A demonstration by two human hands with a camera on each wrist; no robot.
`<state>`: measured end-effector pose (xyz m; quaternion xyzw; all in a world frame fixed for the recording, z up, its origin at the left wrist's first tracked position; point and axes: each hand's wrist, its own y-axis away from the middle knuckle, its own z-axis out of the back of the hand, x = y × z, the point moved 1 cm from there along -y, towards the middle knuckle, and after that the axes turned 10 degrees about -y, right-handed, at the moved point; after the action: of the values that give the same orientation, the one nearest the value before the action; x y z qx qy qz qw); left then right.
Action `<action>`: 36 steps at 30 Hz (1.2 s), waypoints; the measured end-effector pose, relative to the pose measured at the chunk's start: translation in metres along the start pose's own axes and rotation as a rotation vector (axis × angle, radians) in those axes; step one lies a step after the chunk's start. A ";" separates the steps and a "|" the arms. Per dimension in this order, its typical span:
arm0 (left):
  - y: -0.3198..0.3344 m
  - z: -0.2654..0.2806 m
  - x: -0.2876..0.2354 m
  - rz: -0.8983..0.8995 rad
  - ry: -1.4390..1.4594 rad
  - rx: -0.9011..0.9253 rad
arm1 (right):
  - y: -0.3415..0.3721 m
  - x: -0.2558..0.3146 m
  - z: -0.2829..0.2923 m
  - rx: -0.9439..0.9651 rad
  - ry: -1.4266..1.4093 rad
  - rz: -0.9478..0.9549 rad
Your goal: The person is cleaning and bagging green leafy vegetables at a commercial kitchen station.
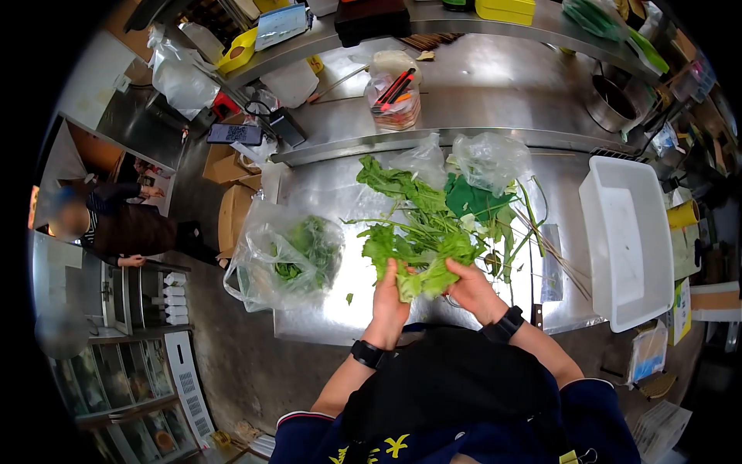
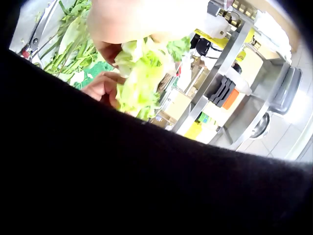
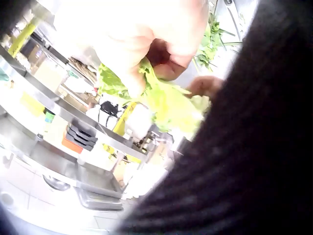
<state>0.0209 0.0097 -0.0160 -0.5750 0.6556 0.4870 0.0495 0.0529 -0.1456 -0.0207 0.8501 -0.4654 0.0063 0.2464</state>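
Note:
Both hands hold a bunch of pale green lettuce leaves (image 1: 421,288) near the front of the steel table. My left hand (image 1: 392,300) grips its left side, thumb up against the leaves. On the other side, my right hand (image 1: 473,294) pinches the leaves between thumb and curled fingers, as the right wrist view shows with the frilly lettuce (image 3: 171,105). The left wrist view has the same crumpled lettuce (image 2: 142,78) between the two hands. Just beyond lie loose leafy greens (image 1: 402,185) with long stems, partly over a dark green sheet (image 1: 475,201).
A clear plastic bag (image 1: 251,271) with greens inside sits at left. To the right are a knife handle (image 1: 538,315), thin loose stalks (image 1: 568,267) and a white plastic tub (image 1: 630,247). A steel shelf (image 1: 479,131) runs behind. Another person (image 1: 131,220) stands far left.

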 end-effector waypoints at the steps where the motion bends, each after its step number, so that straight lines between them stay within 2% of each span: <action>1: 0.002 0.000 -0.008 0.019 0.000 -0.047 | -0.003 0.009 0.009 -0.057 -0.025 -0.010; 2: 0.004 -0.001 -0.011 0.020 -0.001 -0.048 | -0.005 0.018 0.018 -0.114 -0.052 -0.020; 4: 0.006 -0.003 -0.014 0.040 0.050 0.013 | 0.003 0.037 -0.003 -0.097 -0.010 -0.012; 6: 0.006 -0.006 -0.010 0.052 0.048 0.031 | 0.004 0.045 -0.013 -0.029 0.195 -0.011; 7: 0.007 -0.011 -0.009 0.048 -0.009 0.103 | 0.002 0.044 -0.012 -0.034 0.332 -0.007; 8: 0.008 -0.016 -0.009 0.042 -0.067 0.175 | -0.003 0.041 -0.007 -0.036 0.335 -0.004; 10: 0.012 -0.022 -0.011 0.031 -0.123 0.192 | -0.013 0.034 0.000 -0.146 0.575 -0.004; 12: 0.015 -0.026 -0.011 0.018 -0.278 0.241 | -0.012 0.028 -0.007 -0.132 0.540 -0.018; 14: 0.015 -0.027 -0.008 0.014 -0.368 0.237 | -0.003 0.026 -0.031 0.026 0.558 -0.008; 16: 0.009 -0.021 -0.002 -0.035 -0.573 0.268 | -0.003 0.021 -0.032 0.035 0.598 0.002; 17: 0.004 -0.016 0.002 -0.032 -0.573 0.266 | -0.003 0.019 -0.030 -0.002 0.607 -0.004; 19: -0.001 -0.012 0.006 0.004 -0.783 0.332 | -0.008 0.016 -0.023 -0.052 0.582 -0.057; 23: 0.004 -0.018 0.009 0.085 -0.715 0.291 | -0.005 0.014 -0.028 -0.116 0.476 -0.001; 25: 0.001 -0.018 0.012 0.083 -0.635 0.292 | -0.001 0.015 -0.033 -0.287 0.418 0.051; 26: 0.001 -0.018 0.013 0.082 -0.638 0.291 | -0.001 0.016 -0.033 -0.285 0.416 0.051; 28: 0.011 -0.030 0.008 -0.041 -0.676 0.251 | -0.001 0.017 -0.034 -0.109 0.264 -0.081; 29: 0.012 -0.032 0.006 -0.059 -0.694 0.309 | -0.003 0.015 -0.030 -0.110 0.270 -0.084; 30: 0.010 -0.030 0.004 -0.057 -0.688 0.312 | -0.006 0.011 -0.024 -0.136 0.276 -0.084; 32: 0.008 -0.028 0.003 0.167 -0.861 0.431 | -0.007 0.008 -0.014 -0.168 0.281 -0.076; 34: 0.011 -0.030 0.003 0.183 -0.831 0.395 | -0.009 0.005 -0.012 -0.253 0.349 -0.028; 35: 0.009 -0.029 0.005 0.134 -0.931 0.397 | -0.008 0.006 -0.013 -0.143 0.300 -0.012; 36: 0.007 -0.028 0.006 0.085 -1.028 0.399 | -0.009 0.008 -0.011 -0.143 0.300 -0.011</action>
<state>0.0266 -0.0152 -0.0012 -0.2156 0.6490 0.5731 0.4515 0.0671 -0.1431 -0.0134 0.8223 -0.4180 0.0987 0.3732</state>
